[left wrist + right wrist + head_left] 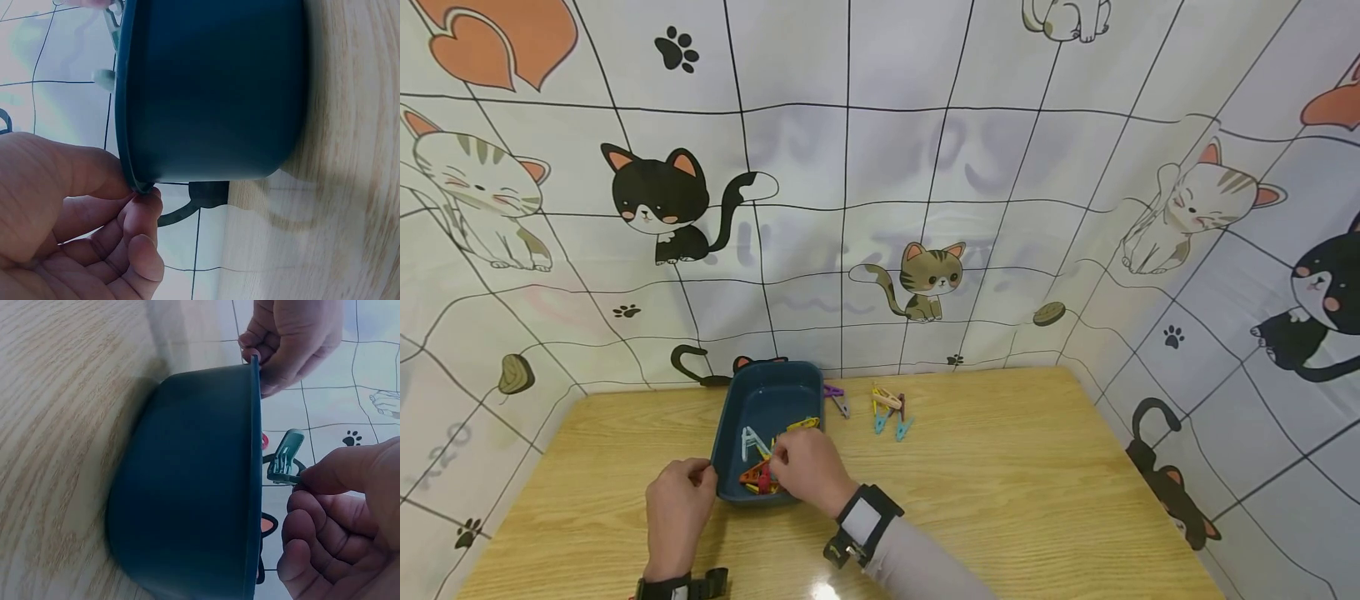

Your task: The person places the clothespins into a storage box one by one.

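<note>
Right hand (808,468) covers the near pegs in the blue bin (737,408), fingers pinching a pale green clothespin (284,456) over its rim. Left hand (676,504) pinches bin's near-left corner. Inside: mixed pegs, count unclear. Beyond bin: loose pegs (886,410) on table (1037,483).

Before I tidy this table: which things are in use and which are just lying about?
In use:
blue tub, rim held by left hand
pale green peg, pinched by right hand
pegs in the tub

Lying about:
loose pegs on the table
purple peg beside the tub
</note>
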A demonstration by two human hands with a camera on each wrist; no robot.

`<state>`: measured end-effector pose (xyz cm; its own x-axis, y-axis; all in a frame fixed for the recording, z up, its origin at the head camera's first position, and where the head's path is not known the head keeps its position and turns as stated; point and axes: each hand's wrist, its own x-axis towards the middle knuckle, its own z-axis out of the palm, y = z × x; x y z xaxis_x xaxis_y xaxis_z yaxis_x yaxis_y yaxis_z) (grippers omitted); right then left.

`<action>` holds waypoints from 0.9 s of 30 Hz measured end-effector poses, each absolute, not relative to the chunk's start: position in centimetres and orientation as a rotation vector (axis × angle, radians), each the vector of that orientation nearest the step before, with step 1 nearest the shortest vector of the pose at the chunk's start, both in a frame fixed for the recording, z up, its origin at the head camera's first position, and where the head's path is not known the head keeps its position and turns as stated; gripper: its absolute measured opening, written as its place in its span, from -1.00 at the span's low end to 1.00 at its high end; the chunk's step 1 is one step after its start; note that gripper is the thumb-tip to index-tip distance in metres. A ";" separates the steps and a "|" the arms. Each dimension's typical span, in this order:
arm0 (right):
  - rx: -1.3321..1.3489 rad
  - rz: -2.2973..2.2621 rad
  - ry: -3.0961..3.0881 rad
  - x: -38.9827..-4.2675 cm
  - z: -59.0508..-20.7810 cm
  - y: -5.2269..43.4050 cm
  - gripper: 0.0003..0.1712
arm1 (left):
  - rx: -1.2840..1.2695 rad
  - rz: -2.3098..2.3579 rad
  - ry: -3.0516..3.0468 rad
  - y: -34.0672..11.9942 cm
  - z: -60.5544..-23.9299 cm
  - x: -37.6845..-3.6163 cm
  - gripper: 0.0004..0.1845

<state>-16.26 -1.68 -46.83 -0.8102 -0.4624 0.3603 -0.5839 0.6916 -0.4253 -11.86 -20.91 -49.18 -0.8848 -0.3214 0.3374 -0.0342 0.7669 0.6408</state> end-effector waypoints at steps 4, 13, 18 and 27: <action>0.859 0.740 -2.690 -16.3 -47.0 -2.1 -0.80 | 0.272 -0.906 -2.527 -20.9 -49.2 -11.9 -0.87; 0.853 0.727 -2.759 -16.3 -47.3 -2.9 -0.78 | 0.259 -0.897 -2.516 -20.8 -49.2 -11.9 -0.87; 0.872 0.747 -2.753 -16.3 -47.6 -3.0 -0.72 | 0.259 -0.902 -2.525 -20.8 -49.3 -11.9 -0.86; 0.862 0.841 -2.727 -16.4 -47.5 -2.3 -0.73 | 0.270 -0.892 -2.526 -20.8 -49.2 -11.8 -0.86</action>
<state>-16.38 -2.34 -47.54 -0.8210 -0.4806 0.3082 -0.5708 0.6758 -0.4664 -11.81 -20.79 -49.20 -0.8818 -0.3223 0.3442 -0.0347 0.7724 0.6342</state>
